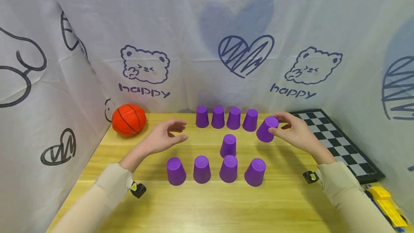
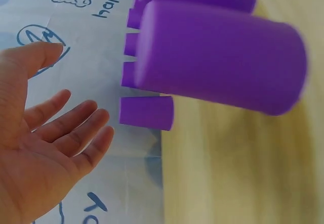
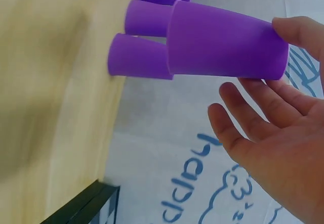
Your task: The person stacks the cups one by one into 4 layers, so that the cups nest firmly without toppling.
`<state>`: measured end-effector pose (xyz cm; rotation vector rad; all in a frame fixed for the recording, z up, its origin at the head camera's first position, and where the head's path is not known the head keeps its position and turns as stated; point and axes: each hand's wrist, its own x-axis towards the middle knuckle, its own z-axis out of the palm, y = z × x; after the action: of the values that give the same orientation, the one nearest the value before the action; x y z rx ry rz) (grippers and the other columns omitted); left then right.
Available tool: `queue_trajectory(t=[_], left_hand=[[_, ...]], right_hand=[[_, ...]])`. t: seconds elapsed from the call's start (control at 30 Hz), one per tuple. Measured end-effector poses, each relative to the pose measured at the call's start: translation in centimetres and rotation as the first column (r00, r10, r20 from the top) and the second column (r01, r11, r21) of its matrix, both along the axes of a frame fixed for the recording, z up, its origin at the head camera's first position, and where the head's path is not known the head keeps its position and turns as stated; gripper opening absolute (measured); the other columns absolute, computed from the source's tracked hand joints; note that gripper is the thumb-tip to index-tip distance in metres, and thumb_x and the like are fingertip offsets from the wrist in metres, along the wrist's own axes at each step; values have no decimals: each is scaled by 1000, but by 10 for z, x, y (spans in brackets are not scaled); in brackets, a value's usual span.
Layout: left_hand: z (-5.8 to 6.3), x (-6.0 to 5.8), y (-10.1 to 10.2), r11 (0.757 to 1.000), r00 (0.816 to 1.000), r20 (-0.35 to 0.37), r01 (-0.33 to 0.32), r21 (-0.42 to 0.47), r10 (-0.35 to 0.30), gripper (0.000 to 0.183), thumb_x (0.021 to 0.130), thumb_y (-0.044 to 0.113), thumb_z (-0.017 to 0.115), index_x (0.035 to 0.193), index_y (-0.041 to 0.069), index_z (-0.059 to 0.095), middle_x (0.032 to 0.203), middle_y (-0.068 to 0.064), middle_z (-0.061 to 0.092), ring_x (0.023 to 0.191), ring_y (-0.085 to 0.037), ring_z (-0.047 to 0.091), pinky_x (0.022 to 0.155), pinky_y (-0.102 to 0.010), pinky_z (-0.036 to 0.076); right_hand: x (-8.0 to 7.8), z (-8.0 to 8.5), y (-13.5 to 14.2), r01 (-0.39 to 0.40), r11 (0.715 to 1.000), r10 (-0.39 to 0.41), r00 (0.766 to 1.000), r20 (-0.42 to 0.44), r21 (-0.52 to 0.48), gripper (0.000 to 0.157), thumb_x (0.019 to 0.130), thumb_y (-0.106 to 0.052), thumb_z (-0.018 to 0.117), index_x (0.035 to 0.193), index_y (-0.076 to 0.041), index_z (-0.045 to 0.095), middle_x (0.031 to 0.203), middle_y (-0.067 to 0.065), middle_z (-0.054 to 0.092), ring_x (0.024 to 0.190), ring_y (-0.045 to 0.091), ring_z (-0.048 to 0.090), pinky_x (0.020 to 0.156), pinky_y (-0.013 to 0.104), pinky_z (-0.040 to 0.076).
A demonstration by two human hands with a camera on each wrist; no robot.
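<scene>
A tilted purple plastic cup (image 1: 266, 131), mouth down, is pinched near its closed end by the thumb and fingers of my right hand (image 1: 297, 132). In the right wrist view this held cup (image 3: 228, 42) appears raised off the table. My left hand (image 1: 163, 137) hovers over the left part of the table, fingers loosely bent and holding nothing. Several upside-down cups (image 1: 218, 118) form a back row left of the held one. A single cup (image 1: 228, 146) stands in the middle, behind a front row of several more cups (image 1: 202, 170).
An orange toy basketball (image 1: 128, 119) sits at the back left of the wooden table (image 1: 200, 208). To the right lies a black-and-white checkered board (image 1: 336, 143), with yellow toy blocks (image 1: 386, 206) nearer me. Printed white cloth (image 1: 194, 39) encloses the back and sides.
</scene>
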<state>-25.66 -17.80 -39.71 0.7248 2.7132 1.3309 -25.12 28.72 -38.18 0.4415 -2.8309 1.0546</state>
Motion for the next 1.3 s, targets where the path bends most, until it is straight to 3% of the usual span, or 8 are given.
queue_trajectory(t=[0.23, 0.4, 0.63, 0.93, 1.3], left_hand=[[-20, 31, -25, 1000, 1000, 2, -11, 19, 11, 49, 95, 24, 78, 139, 7, 63, 126, -13, 75, 118, -35, 71, 93, -38, 61], [-33, 51, -43, 999, 1000, 14, -25, 49, 24, 47, 96, 23, 78, 138, 10, 64, 125, -12, 75, 117, -39, 71, 93, -39, 60], [-47, 73, -55, 997, 998, 62, -20, 72, 15, 52, 95, 25, 79, 142, 10, 62, 134, -19, 71, 121, -39, 69, 93, -38, 60], [-60, 78, -55, 995, 996, 84, -28, 92, 20, 58, 93, 26, 82, 145, 11, 60, 136, -17, 70, 125, -41, 67, 95, -41, 60], [-68, 82, -49, 995, 994, 109, -8, 98, -3, 58, 93, 26, 82, 143, 7, 61, 133, -10, 73, 121, -31, 69, 92, -40, 61]], right_hand=[[-37, 4, -22, 0, 998, -2, 999, -36, -56, 55, 98, -36, 75, 141, -5, 58, 132, 16, 69, 123, 34, 62, 101, 51, 54], [-58, 5, -32, 25, 997, -29, 999, -39, -79, 58, 99, -37, 73, 144, -4, 56, 135, 18, 68, 125, 36, 62, 101, 53, 55], [-83, 4, -42, 47, 995, -48, 999, -12, -84, 58, 99, -41, 72, 143, -6, 57, 135, 18, 68, 128, 39, 61, 99, 53, 54], [-107, 0, -52, 15, 993, -19, 999, -38, -118, 53, 100, -36, 72, 139, -1, 59, 133, 22, 68, 128, 39, 60, 108, 56, 49], [-119, -1, -62, 20, 990, -21, 1000, -10, -138, 55, 100, -32, 71, 141, 1, 57, 136, 26, 66, 127, 42, 60, 111, 56, 48]])
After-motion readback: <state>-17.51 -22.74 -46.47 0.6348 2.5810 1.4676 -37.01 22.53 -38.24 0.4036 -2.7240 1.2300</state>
